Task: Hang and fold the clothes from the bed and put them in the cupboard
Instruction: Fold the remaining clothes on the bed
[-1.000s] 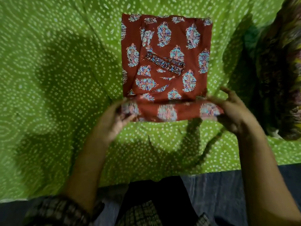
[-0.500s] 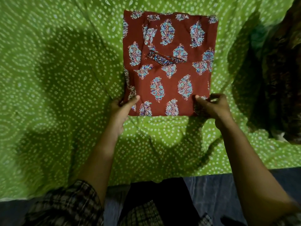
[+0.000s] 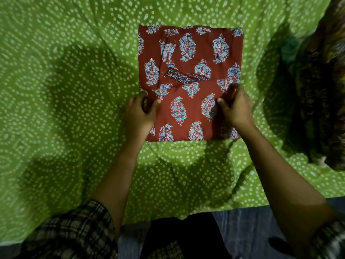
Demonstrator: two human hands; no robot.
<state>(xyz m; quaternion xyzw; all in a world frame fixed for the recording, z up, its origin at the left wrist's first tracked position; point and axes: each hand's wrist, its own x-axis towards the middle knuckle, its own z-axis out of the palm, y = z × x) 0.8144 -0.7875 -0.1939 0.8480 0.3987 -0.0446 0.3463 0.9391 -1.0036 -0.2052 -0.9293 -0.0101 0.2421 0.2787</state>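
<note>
A folded maroon garment (image 3: 190,58) with blue floral motifs lies flat on the green bed sheet (image 3: 65,90), forming a rough rectangle. My left hand (image 3: 139,113) grips its left edge about halfway up, thumb on top of the cloth. My right hand (image 3: 235,107) pinches the right edge at the same height, fingers curled into the fabric. A dark patterned band shows across the middle of the garment, just above my hands.
A dark multicoloured pile of clothes (image 3: 324,90) lies at the right side of the bed. The bed's near edge (image 3: 261,206) runs along the bottom, with a grey floor and my checked clothing below it.
The near flap of the garment was lifted and folded away from me over the rest. My hands then slid from its near corners up to the middle of its sides.
</note>
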